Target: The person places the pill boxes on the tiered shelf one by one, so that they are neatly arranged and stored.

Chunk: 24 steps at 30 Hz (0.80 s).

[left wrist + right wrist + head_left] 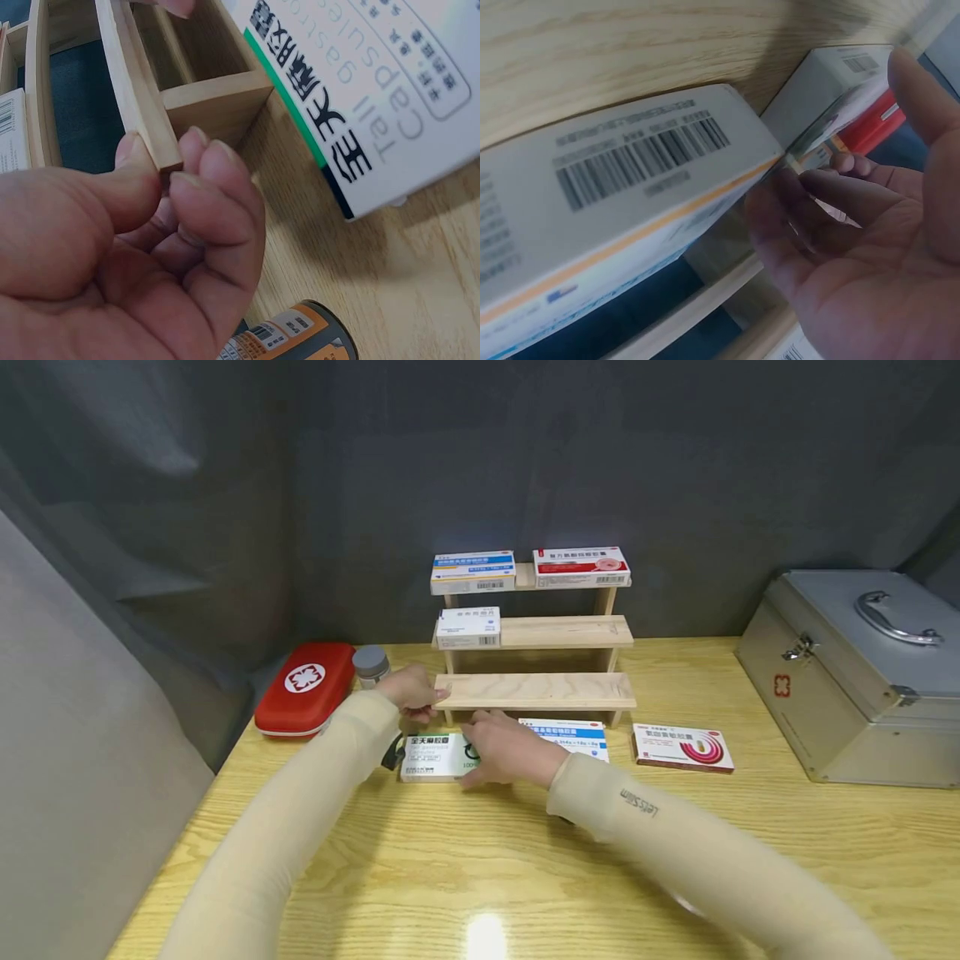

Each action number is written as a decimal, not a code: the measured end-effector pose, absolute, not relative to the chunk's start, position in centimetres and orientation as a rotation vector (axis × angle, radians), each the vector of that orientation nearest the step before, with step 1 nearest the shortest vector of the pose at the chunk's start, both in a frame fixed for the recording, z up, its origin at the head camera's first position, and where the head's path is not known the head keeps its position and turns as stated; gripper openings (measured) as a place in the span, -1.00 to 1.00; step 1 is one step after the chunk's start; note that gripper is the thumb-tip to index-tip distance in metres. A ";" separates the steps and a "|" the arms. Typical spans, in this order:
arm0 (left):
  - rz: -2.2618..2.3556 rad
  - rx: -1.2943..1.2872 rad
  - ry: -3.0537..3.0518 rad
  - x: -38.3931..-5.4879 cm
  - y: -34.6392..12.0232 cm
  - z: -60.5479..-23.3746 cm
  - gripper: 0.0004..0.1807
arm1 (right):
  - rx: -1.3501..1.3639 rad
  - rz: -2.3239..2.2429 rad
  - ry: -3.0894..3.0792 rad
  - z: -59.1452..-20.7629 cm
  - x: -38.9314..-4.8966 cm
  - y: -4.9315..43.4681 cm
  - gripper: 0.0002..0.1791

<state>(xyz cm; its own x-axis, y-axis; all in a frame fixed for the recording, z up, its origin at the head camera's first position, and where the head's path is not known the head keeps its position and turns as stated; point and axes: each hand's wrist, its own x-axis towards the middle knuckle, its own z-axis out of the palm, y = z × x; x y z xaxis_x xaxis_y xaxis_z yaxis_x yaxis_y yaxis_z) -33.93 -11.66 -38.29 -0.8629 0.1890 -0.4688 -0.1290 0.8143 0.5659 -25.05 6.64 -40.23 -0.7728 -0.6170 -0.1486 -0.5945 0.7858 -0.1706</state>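
Observation:
My left hand pinches the left end of the lowest board of a wooden step shelf, thumb above and fingers curled below in the left wrist view. My right hand spans the right end of a white-and-green capsule box lying flat before the shelf. Its thumb is at the box's near edge and its fingers are at the far edge. Just right of that hand lies a blue-and-white medicine box, partly covered by the hand; its barcode side looms close in the right wrist view.
On the upper steps sit a blue-and-white box, a red-and-white box and a small white box. A red first-aid pouch and grey-capped bottle stand left. Rightward are a flat pink-ringed box and metal case.

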 end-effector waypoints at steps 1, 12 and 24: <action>0.821 0.042 2.481 -33.9 -11.7 -38.3 -0.58 | -0.949 -0.151 2.779 -40.3 -25.1 6.5 -0.02; 0.801 0.043 2.497 -34.1 -11.7 -38.5 -0.57 | -0.977 -0.127 2.802 -41.1 -25.3 6.2 -0.31; 0.817 0.073 2.500 -33.6 -11.7 -38.3 -0.58 | -1.008 -0.241 2.830 -39.7 -21.1 7.5 -0.33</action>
